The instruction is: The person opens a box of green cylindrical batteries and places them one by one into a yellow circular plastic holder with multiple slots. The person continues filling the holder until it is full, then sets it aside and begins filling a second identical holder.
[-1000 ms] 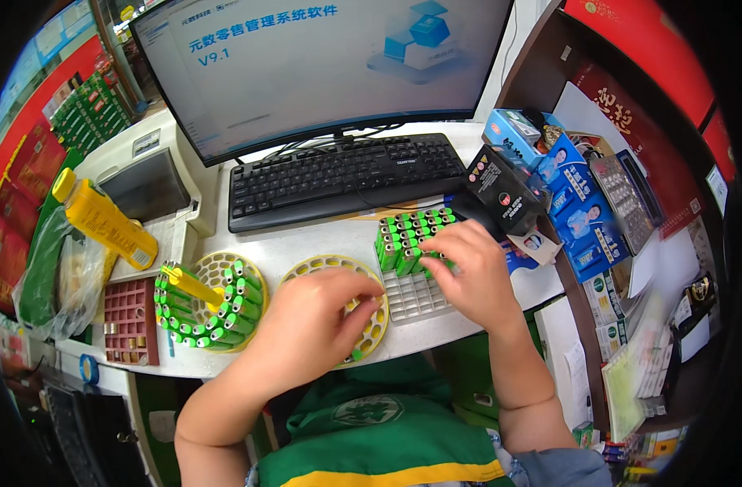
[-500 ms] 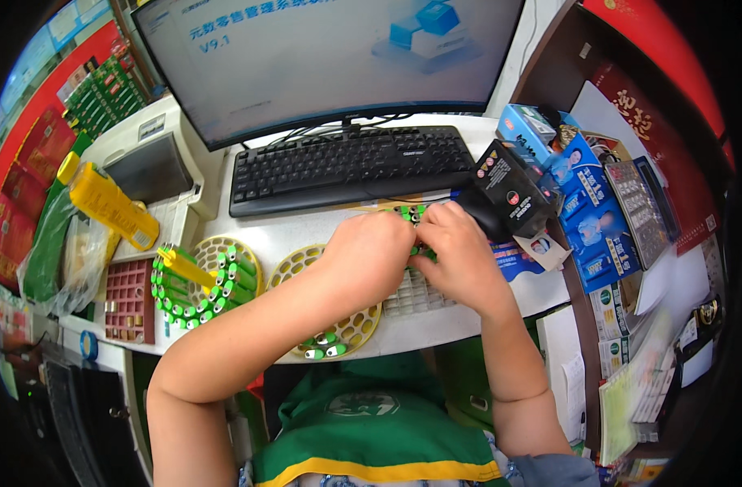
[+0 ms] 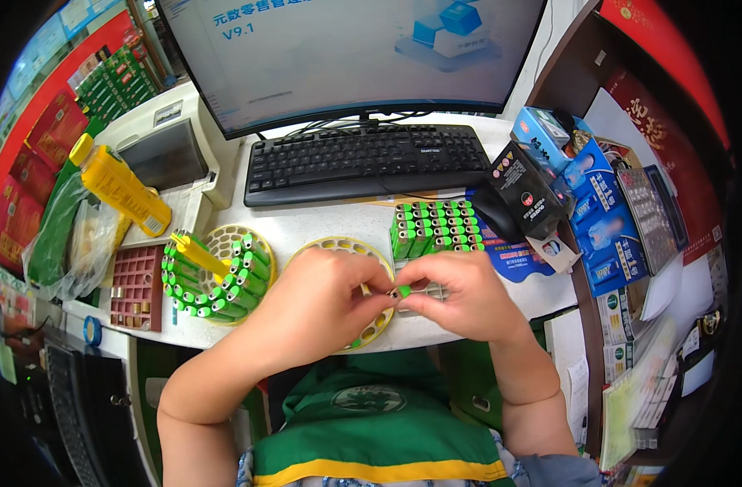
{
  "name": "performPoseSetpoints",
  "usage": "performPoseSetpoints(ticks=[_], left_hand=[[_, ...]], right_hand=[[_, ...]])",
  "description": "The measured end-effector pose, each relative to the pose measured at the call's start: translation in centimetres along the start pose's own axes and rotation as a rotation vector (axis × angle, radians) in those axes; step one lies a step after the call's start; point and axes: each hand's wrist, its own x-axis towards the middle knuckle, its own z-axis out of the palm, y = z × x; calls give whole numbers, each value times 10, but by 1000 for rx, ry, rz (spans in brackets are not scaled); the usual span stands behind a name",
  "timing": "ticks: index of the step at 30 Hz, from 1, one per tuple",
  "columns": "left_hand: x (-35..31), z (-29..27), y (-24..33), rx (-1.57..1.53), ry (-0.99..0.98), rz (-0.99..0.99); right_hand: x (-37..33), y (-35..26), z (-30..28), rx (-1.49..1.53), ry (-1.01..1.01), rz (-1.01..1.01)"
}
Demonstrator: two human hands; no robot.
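Note:
In front of my chest both hands come together at a small green lighter [image 3: 402, 290]. My left hand [image 3: 326, 296] is closed, thumb and fingertips pinched at its near end. My right hand [image 3: 468, 294] pinches its other side. Just beyond my right hand, several green lighters [image 3: 436, 227] stand upright in rows in a pale grid tray [image 3: 433, 290], partly hidden by that hand. Under my left hand lies a round yellow honeycomb tray [image 3: 338, 243], mostly covered. A second round yellow tray [image 3: 265, 242] with a central handle holds a ring of green lighters [image 3: 217, 286].
A black keyboard [image 3: 367, 162] lies below the monitor [image 3: 347, 65], with a black mouse [image 3: 498, 213] at its right. Boxes and a calculator [image 3: 647, 215] crowd the right side. At left are a yellow bottle [image 3: 123, 188] and a maroon compartment tray [image 3: 135, 276].
Both hands have drawn back toward me from the lighter rows, uncovering them. A green lighter now shows between my fingertips. The whole view has shifted slightly.

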Motion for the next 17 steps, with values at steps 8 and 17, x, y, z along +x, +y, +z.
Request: performPoseSetpoints(ticks=[8, 17], left_hand=[[-37, 11, -26, -80, 77, -116], [-44, 14, -31, -105, 78, -165]], right_hand=[[1, 9, 28, -91, -141, -114], [3, 4, 31, -171, -249, -130]])
